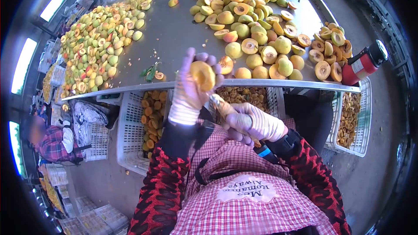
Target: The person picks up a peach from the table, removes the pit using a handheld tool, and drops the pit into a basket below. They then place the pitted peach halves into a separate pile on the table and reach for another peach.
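My gloved left hand is raised at the table's front edge, its fingers wrapped round a peach half. The yellow-orange cut face of the fruit is turned up, with a hollow in its middle. Just below and to the right, my gloved right hand is closed on a short hand tool. This tool has a tan, wrapped-looking handle and a pale metallic tip pointing toward the left hand, close under the peach half. Beneath both hands, a crate of cut peach pieces is partly hidden.
Whole and halved peaches lie heaped on the metal table, with another large pile at left. A red flask stands at the right corner. White crates sit below the edge. A person in plaid is at left.
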The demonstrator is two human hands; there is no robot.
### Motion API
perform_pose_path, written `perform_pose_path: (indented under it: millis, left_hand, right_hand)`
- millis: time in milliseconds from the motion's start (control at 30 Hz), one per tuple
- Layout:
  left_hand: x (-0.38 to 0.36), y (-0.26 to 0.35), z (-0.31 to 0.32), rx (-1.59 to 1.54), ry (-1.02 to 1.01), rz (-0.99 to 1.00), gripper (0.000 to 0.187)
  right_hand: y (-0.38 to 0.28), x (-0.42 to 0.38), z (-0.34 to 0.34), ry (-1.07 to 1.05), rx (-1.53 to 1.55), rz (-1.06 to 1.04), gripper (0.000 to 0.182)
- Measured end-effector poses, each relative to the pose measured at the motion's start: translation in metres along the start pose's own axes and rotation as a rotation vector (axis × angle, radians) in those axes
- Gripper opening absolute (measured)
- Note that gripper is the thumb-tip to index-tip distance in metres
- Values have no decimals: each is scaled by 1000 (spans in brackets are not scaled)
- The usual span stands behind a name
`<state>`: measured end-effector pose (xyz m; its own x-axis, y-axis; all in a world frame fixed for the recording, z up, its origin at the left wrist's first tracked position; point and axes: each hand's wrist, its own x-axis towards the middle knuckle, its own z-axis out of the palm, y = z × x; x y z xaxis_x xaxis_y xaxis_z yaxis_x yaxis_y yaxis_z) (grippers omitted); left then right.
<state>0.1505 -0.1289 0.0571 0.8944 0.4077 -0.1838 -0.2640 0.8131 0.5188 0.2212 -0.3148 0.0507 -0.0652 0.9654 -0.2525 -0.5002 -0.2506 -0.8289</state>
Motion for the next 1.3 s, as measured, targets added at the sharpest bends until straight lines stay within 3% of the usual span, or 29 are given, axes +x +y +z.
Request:
perform_pose_path:
  millis: [33,67,100,133,200,233,267,333,400,467,533,567,667,700,733,800,833,933,1067,1133,1300]
  left_hand:
    - [-13,12,0,66,104,110,28]
    - [-25,29,-22,186,113,199,34]
    - [-39,46,-39,344,174,270,34]
    - [-46,65,-77,873,305,487,34]
    - [-48,96,-132,1362,720,714,25]
    - [-43,92,-112,1402,649,757,25]
    - [-33,80,-88,1440,579,793,26]
    - [12,48,-66,1332,251,450,38]
    - [66,17,-62,1695,181,209,56]
    - [120,-11,-81,1830,-35,145,72]
    - [137,-31,-72,2020,-161,-139,74]
    - [133,-44,-65,2205,-65,-41,75]
    - [130,-33,-62,1807,-71,-46,69]
    - [125,-26,-54,1817,86,-147,62]
    - [118,-20,-42,1559,136,-246,48]
    - [112,-14,-56,801,136,-192,40]
    - [96,-13,-36,704,173,-162,30]
    - [67,-33,-19,354,75,-18,28]
    - [26,-56,26,288,0,169,36]
    - [14,-61,38,256,-17,264,37]
    - [-5,-54,50,164,87,275,42]
  right_hand:
    - [3,-4,-7,65,-199,43,37]
    - [14,-9,-18,133,-392,90,39]
    - [48,-8,-43,210,-925,79,39]
    - [78,-7,-67,286,-1456,60,39]
    - [87,-16,-80,430,-1384,372,38]
    - [89,-17,-85,475,-1206,249,34]
    - [92,-15,-86,485,-1242,220,35]
    - [98,-9,-86,503,-1313,162,37]
    - [109,-6,-91,458,-1247,131,35]
    - [112,-8,-91,451,-1223,163,34]
    - [118,-10,-97,455,-1160,196,34]
    - [118,-12,-100,456,-1133,211,34]
    - [104,-13,-100,435,-1098,278,33]
    - [96,-15,-96,442,-981,189,35]
    - [86,-17,-93,446,-864,101,36]
    - [80,-13,-87,463,-539,-150,34]
    - [66,-11,-80,459,-418,-146,33]
    - [0,-9,-37,451,-156,-246,32]
    - [-3,10,-28,638,-619,-365,31]
    - [-1,9,-17,684,-645,-426,32]
    - [8,14,3,723,-664,-525,33]
